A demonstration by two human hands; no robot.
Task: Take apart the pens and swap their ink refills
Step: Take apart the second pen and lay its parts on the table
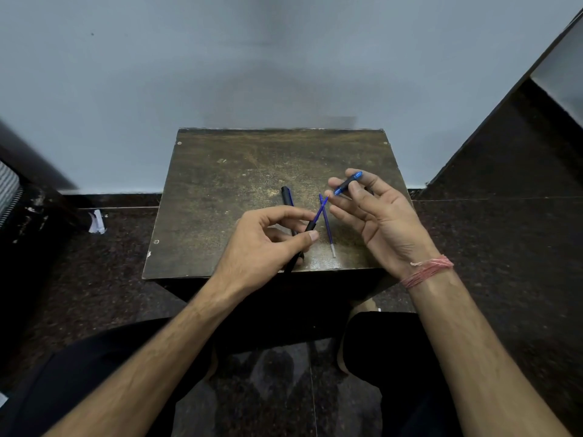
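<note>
- The left hand (265, 238) pinches a black pen barrel (307, 230) between thumb and fingers; a blue ink refill (321, 209) sticks out of the barrel toward 1 o'clock.
- The right hand (375, 212) holds a short black-and-blue pen section (348, 183) between thumb and fingers, its other fingers loosely spread; the section sits just beyond the refill's tip, apart from it.
- A second blue refill (328, 228) lies loose on the small wooden table (227, 184), between the hands, running from 12 to 6 o'clock, its clear end near the table's 6 o'clock edge.
- A black pen body (287, 197) lies at 12 o'clock from the left hand, partly hidden by it.
- The table's 12 o'clock edge meets the wall; bare tabletop lies toward 9, 10 and 12 o'clock.
- Dark floor borders the table at 3 and 9 o'clock.
- A red thread band (429, 271) circles the right wrist.
</note>
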